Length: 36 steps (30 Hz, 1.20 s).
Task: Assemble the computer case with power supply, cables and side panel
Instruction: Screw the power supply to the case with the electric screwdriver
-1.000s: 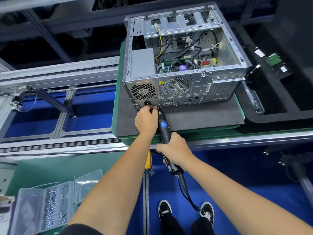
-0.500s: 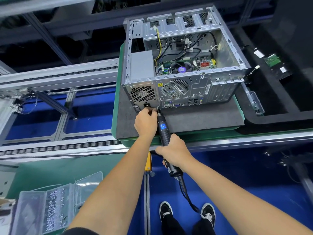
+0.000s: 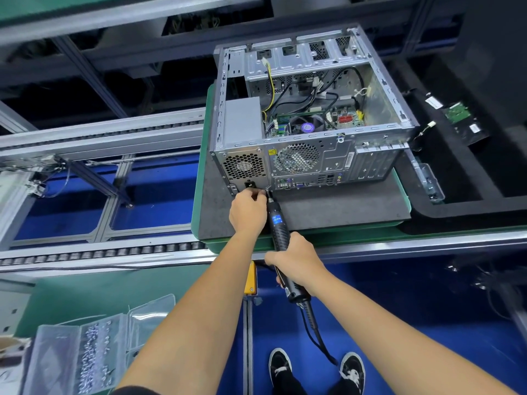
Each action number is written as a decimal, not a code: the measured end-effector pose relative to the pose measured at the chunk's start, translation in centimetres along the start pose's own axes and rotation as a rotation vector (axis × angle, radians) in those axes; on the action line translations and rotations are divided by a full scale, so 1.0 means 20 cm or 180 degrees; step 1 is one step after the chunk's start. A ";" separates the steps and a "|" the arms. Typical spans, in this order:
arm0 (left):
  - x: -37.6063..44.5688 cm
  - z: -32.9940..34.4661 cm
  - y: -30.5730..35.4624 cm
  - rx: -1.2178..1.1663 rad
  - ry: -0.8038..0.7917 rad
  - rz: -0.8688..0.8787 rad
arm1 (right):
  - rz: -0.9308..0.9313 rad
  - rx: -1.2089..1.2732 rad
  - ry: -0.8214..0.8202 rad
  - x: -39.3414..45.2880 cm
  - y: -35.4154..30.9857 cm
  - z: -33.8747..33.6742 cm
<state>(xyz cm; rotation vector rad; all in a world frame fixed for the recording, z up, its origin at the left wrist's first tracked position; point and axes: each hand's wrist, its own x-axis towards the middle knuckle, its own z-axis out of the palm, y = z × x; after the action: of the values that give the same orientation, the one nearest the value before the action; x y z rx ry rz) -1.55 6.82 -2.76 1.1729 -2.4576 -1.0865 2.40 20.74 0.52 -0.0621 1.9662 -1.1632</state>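
Assembly line, dark grey mat (image 3: 342, 206), frame centre. Open grey steel computer case (image 3: 308, 115); silver power supply (image 3: 242, 166) seated. Left hand (image 3: 246, 210) pinches at the lower screw point; right hand (image 3: 296, 262) grips black electric screwdriver (image 3: 278, 223). Step: fastening supply. Next: squarely aligned bit.

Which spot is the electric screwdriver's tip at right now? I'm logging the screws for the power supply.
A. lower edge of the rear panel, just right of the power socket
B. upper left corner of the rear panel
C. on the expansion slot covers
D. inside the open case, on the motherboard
A: the right hand grips the electric screwdriver, whose tip meets the rear panel's lower edge beside the power socket, where the left hand pinches.
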 end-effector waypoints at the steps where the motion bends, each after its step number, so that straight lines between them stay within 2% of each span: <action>1: 0.00 0.00 0.01 -0.0014 -0.0033 -0.0035 | 0.0003 -0.0001 -0.0002 0.00 0.00 0.00; 13: 0.02 -0.01 0.05 -0.0299 -0.0158 -0.0399 | 0.0015 0.0024 -0.0104 -0.02 0.00 -0.03; 23: 0.05 -0.01 0.06 -0.0219 -0.0315 -0.0499 | -0.0034 -0.0022 -0.0200 -0.02 0.02 -0.07; 31: 0.03 -0.04 0.09 -0.0646 -0.0281 -0.0791 | -0.0246 -0.0490 -0.0499 -0.01 0.01 -0.20; 36: -0.01 -0.11 0.13 -0.0946 -0.0212 -0.0635 | -0.0571 -0.1152 -0.0573 0.02 -0.08 -0.33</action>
<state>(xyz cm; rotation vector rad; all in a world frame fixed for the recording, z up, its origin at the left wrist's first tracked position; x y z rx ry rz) -1.94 6.85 0.50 1.3211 -2.1592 -1.5073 -2.79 24.35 2.98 -0.5230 2.0154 -0.8635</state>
